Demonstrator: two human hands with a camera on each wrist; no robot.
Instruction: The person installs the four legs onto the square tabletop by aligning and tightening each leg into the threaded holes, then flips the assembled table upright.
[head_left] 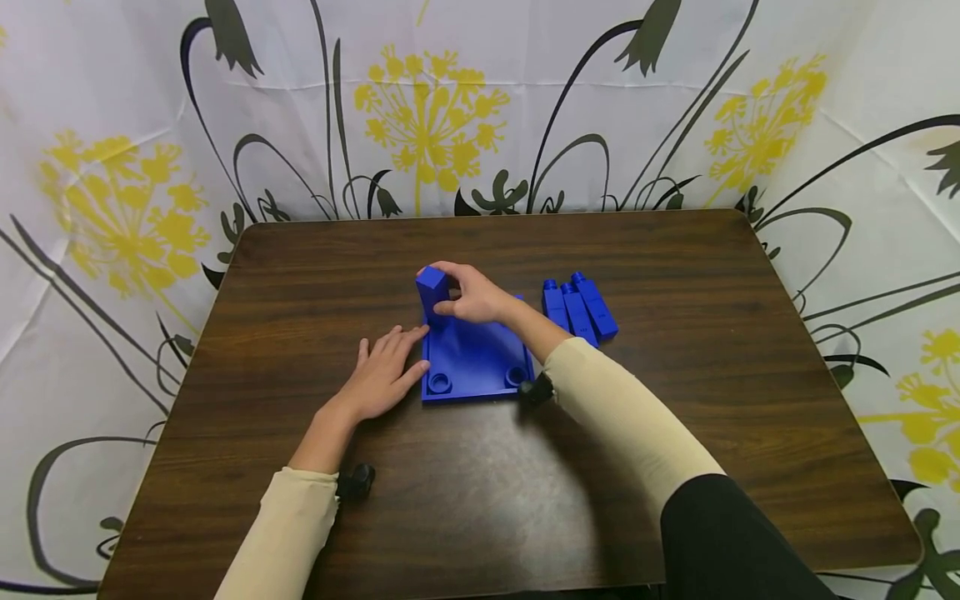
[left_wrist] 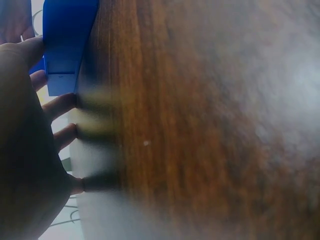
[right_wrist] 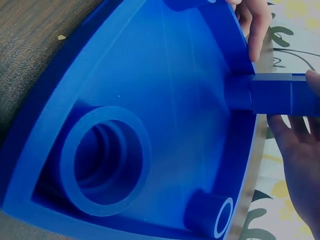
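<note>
From where I stand, the square-sided, solid blue plastic post (head_left: 431, 287) stands on end at the far left corner of a shallow, square blue plastic tray (head_left: 480, 358), its long axis running straight up. Its flat square end faces the ceiling and its lower end points down to the corner's round collar; how deep it sits there, I can't tell. The post is one even blue, smooth and faintly glossy, with crisp edges and plain flat sides.

The right hand (head_left: 476, 293) holds it near the top in a narrow grip, thumb on the near side and fingers round the back. The left hand (head_left: 382, 375) grips nothing; its fingers are spread and stretched out, thumb and forefinger touching the tray's left edge.

The tray lies open side up, with a low rim all round. A round blue plastic socket (right_wrist: 105, 160) sits in its near right corner (ridged inside, like a screw thread), and another blue ring (head_left: 439, 382) fills the near left one.

Just right of the tray, three matching blue plastic posts (head_left: 579, 315) lie side by side on the dark wood-grain table (head_left: 712, 367), their narrower round ends pointing away from the person.
</note>
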